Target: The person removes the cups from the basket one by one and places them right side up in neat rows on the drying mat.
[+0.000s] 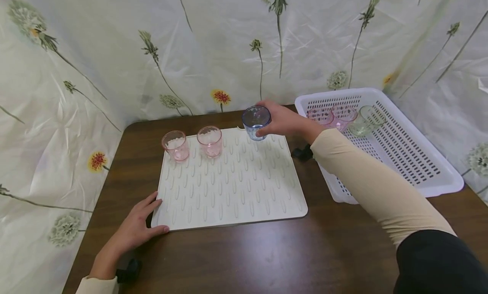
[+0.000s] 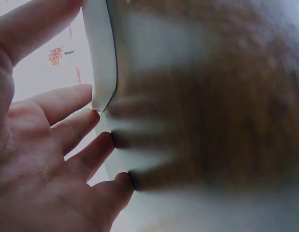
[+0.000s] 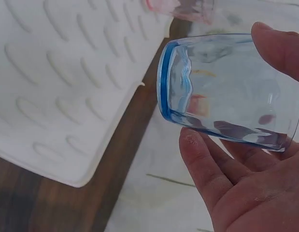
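- Blue glass (image 1: 256,122), one: upright in your right hand (image 1: 283,121), thumb and fingers closed around its sides, at the far edge of the mat; whether its base touched down, you could not tell.
- Pink glasses on the mat, two: a left one (image 1: 176,148) at the far left corner and a right one (image 1: 210,143) just beside it, apart, both upright.
- White ridged mat (image 1: 236,188), one: flat on the wooden counter (image 1: 267,260), your left hand (image 1: 136,226) spread wide against its near left corner.
- White slotted basket (image 1: 453,181), one: to the right, holding two pinkish glasses and a green glass (image 1: 367,122).
- Tally, by your layout's look: two placed, one in hand, three apparently left.
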Demonstrator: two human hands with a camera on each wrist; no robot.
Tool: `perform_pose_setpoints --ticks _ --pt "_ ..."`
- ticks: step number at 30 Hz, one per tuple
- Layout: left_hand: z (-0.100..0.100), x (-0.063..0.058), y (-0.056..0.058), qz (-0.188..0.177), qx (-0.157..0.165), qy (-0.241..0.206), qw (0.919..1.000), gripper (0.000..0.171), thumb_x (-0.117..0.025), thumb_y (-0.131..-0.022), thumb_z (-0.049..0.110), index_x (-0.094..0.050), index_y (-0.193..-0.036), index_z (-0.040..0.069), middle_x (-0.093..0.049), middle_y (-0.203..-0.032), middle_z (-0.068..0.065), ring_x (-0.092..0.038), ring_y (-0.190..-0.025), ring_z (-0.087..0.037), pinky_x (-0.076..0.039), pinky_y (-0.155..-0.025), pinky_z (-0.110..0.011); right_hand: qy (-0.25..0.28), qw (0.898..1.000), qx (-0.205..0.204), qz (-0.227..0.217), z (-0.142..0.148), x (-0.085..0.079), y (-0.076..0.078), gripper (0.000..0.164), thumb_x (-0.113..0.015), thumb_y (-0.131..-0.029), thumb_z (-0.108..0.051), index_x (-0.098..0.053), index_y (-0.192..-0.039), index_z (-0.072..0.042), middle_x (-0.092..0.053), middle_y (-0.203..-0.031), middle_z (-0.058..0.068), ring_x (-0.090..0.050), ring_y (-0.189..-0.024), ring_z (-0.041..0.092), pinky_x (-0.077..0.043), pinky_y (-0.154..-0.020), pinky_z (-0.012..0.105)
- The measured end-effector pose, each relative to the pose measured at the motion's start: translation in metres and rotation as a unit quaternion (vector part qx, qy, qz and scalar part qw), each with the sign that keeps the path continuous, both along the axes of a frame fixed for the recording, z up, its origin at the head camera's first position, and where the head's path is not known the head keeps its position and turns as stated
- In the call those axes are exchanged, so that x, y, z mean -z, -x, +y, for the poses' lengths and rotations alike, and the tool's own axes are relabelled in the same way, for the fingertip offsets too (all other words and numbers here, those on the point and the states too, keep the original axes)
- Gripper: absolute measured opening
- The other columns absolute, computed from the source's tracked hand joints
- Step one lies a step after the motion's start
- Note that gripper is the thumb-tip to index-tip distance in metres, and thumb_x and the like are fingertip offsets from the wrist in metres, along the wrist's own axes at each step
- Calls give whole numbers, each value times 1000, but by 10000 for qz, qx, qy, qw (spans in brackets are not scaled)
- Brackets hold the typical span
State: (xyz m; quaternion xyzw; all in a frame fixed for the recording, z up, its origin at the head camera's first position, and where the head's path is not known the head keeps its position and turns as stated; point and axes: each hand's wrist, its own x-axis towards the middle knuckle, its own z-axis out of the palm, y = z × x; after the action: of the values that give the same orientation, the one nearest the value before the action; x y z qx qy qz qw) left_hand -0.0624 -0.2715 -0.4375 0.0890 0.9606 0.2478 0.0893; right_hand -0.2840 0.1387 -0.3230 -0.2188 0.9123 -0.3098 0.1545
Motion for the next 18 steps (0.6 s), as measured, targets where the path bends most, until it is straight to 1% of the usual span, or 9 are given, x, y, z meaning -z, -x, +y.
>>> perform_pose_setpoints --ticks 5,10,13,18 --pt "-1 -1 1 13 -11 13 10000 84 -84 -77 39 -51 -140 -5 -35 -156 -28 -36 -138 -51 -36 -107 -67 236 9995 194 -118 -12 17 4 87 -78 -82 -26 -28 -152 -13 -48 -144 13 -49 -129 30 -43 -107 51" --pt "-3 0 1 63 -3 30 10000 83 -83 -77 39 -51 -140 -6 -35 -155 -29 -36 -137 -51 -36 -107 -67 466 9973 470 -313 -22 33 6 90 -78 -82 -28 -26 -154 -15 -44 -150 11 -45 -135 30 -42 -110 53" --pt "-3 1 2 36 -11 43 10000 83 -83 -78 40 -51 -140 -5 -35 -156 -28 -36 -137 -51 -36 -107 -67 607 9955 594 -426 -26 42 7 90 -79 -82 -25 -27 -154 -14 -43 -152 11 -43 -137 30 -40 -112 54" --pt "-2 3 1 91 12 -20 10000 83 -84 -77 39 -51 -140 -5 -36 -155 -28 -37 -137 -51 -37 -107 -67 703 9939 651 -538 -31 57 9 87 -80 -82 -21 -29 -152 -12 -46 -149 12 -44 -136 30 -40 -112 53"
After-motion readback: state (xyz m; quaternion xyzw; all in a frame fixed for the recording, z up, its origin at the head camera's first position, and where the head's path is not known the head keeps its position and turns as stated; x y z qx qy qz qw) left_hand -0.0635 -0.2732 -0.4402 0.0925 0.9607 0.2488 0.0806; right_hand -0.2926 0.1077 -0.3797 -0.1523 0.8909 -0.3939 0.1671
